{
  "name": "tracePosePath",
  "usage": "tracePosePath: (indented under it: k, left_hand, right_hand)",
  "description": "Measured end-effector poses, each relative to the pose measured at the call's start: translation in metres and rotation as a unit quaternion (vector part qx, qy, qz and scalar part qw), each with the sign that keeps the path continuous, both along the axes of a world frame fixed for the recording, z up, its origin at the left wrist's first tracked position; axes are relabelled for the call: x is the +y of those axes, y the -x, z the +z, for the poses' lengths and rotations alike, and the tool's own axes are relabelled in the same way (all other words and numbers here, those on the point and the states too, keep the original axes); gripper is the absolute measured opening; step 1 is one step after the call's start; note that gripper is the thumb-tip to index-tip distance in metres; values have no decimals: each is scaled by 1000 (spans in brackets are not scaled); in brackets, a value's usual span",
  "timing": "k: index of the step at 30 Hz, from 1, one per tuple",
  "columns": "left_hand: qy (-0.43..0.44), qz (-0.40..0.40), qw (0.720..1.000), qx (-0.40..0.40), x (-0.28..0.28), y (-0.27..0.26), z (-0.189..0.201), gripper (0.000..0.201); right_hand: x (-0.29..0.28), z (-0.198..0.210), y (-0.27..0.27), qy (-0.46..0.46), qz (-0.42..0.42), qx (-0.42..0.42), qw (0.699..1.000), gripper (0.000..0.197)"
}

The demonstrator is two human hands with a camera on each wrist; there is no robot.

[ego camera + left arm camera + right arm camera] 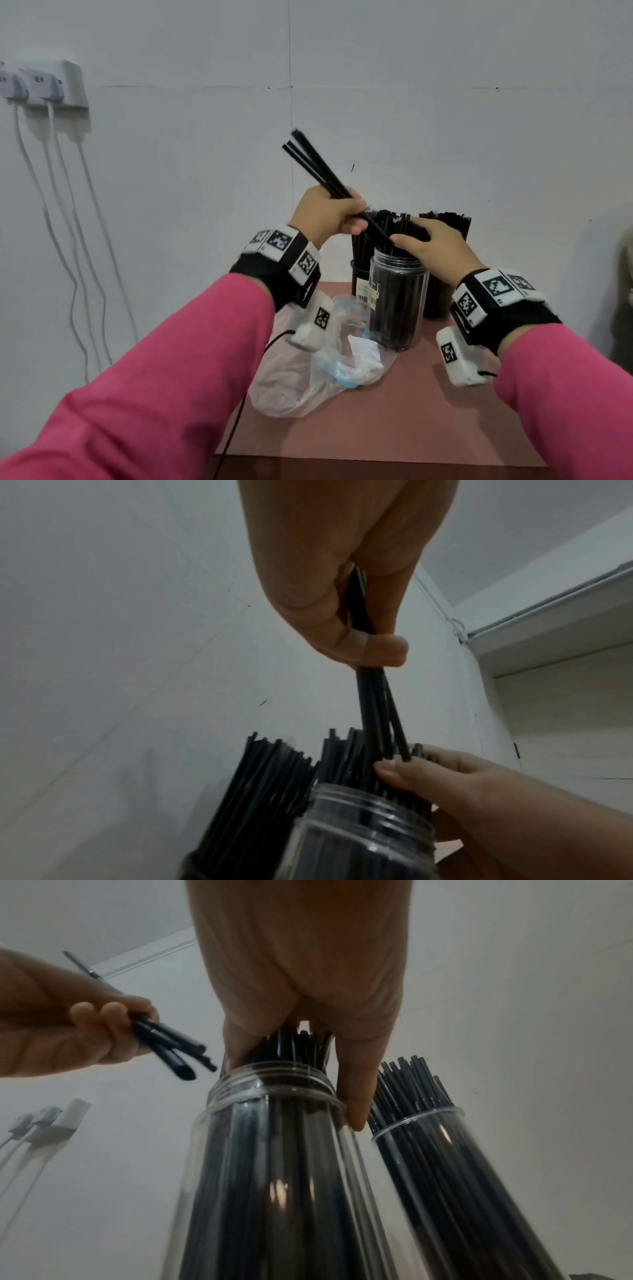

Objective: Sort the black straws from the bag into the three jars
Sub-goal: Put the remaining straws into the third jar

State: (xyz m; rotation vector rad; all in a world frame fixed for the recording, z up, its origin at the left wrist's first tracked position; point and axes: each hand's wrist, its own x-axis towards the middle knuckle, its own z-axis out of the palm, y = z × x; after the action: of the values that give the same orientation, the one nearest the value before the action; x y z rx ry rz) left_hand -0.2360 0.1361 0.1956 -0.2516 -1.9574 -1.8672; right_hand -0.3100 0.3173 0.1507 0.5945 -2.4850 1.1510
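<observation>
The left hand (330,214) grips a few black straws (317,168), tips just above the front jar (399,301). The right hand (435,248) clasps that jar's packed straws aside. Next, judging by this, feed them into the gap. The bag (301,370) lies left of the jar.

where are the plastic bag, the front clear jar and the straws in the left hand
plastic bag (291,383), head view, on its crumpled clear lower part.
front clear jar (399,308), head view, on its side wall.
straws in the left hand (310,161), head view, on the shafts above the fist.
</observation>
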Motion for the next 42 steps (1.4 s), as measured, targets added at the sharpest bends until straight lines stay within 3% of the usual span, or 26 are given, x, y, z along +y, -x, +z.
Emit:
tracePosePath:
  k: [8, 12, 14, 23, 25, 29, 34, 38, 42]
  left_hand:
    - [25, 6, 1000, -8, 14, 20, 17, 17]
    - [36, 2, 999, -22, 5, 20, 17, 15]
    - [49, -5, 998, -32, 4, 20, 14, 15]
    - [53, -8, 996, -66, 23, 34, 2, 13]
    - [65, -5, 995, -79, 29, 37, -1, 14]
    - [118, 14, 989, -85, 39, 41, -9, 21]
    - [126, 28, 988, -90, 38, 43, -14, 19]
    - [82, 59, 991, -86, 34, 48, -16, 7]
    - [64, 96, 990, -77, 34, 52, -18, 20]
  right_hand:
    - [4, -2, 9, 56, 26, -30, 998, 43]
    - [2, -3, 12, 81, 35, -55, 995, 69]
    - [2, -4, 15, 95, 45, -57, 993, 73]
    - [3, -3, 11, 98, 79, -41, 991, 8]
    - [3, -4, 11, 84, 81, -34, 993, 11]
    - [5, -4, 9, 56, 92, -20, 994, 36]
    - [9, 0, 4, 52, 153, -42, 986, 26]
    - [15, 2, 4, 19, 172, -46, 984, 38]
    - [15, 1, 3, 26, 147, -24, 988, 30]
